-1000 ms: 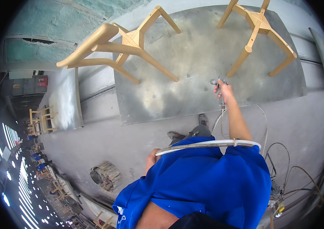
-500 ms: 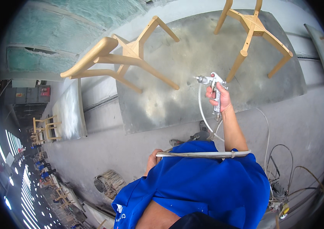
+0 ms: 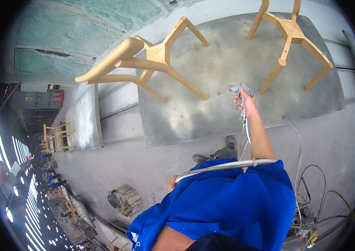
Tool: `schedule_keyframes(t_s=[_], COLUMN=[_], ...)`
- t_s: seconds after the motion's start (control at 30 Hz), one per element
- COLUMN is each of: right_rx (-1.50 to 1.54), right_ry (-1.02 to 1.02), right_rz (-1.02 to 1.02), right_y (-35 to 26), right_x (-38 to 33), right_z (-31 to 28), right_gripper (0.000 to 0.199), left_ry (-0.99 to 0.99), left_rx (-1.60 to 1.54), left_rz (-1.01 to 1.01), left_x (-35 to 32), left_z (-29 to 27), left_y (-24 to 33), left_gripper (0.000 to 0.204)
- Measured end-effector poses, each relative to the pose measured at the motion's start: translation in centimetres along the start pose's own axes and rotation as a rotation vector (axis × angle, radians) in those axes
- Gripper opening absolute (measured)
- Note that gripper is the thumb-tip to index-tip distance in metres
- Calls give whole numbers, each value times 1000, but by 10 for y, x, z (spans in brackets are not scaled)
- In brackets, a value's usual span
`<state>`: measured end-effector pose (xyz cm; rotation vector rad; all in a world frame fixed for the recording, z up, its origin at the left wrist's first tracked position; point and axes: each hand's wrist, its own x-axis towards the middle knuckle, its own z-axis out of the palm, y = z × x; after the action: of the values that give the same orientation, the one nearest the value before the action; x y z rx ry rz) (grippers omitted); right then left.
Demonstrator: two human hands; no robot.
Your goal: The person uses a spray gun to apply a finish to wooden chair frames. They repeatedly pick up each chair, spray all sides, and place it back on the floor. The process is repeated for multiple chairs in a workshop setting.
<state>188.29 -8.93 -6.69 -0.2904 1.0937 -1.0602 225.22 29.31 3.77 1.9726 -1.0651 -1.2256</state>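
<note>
- Pale wood makes up the left chair (image 3: 156, 54), a seatless frame on the grey table (image 3: 211, 121); it should be stiff and fairly light, probably best lifted by its curved back rail.
- The left hand (image 3: 172, 184) sits low, beside the blue shirt (image 3: 231, 196), at the bend of a pale hose (image 3: 223, 165); its fingers are mostly hidden, so I cannot tell whether they close on it.
- That hose crosses the shirt toward the right arm; it looks bendy and may tug a little.
- The metal spray gun (image 3: 242, 89) is over the table between the chairs, nozzle leftward; likely hard and weighty for its size, it asks for a hold at the handle, with the nozzle kept from knocks.
- The right hand (image 3: 249, 107) has its fingers wrapped round that handle, forearm reaching forward from the shirt.
- The right chair (image 3: 291, 31), cut off by the top edge, seems equally stiff; a leg offers a firm hold.
</note>
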Motion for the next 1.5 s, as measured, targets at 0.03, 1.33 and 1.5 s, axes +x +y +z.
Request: schedule_keyframes(t_s=[0.03,1.33,1.5], right_rx=[102,-25,321], right_ry=[-109,331,-131], right_rz=[-41,-92,-475], right_y=[-11,118,140], right_x=[-2,-91,-160], right_z=[6,51,133], right_gripper=[31,25,38], left_ry=[2,-262,-229], left_rx=[3,233,227], left_rz=[-1,214,320], left_x=[0,77,90], left_z=[-2,-112,-183], left_y=[-2,37,-21], left_gripper=[35,30,17])
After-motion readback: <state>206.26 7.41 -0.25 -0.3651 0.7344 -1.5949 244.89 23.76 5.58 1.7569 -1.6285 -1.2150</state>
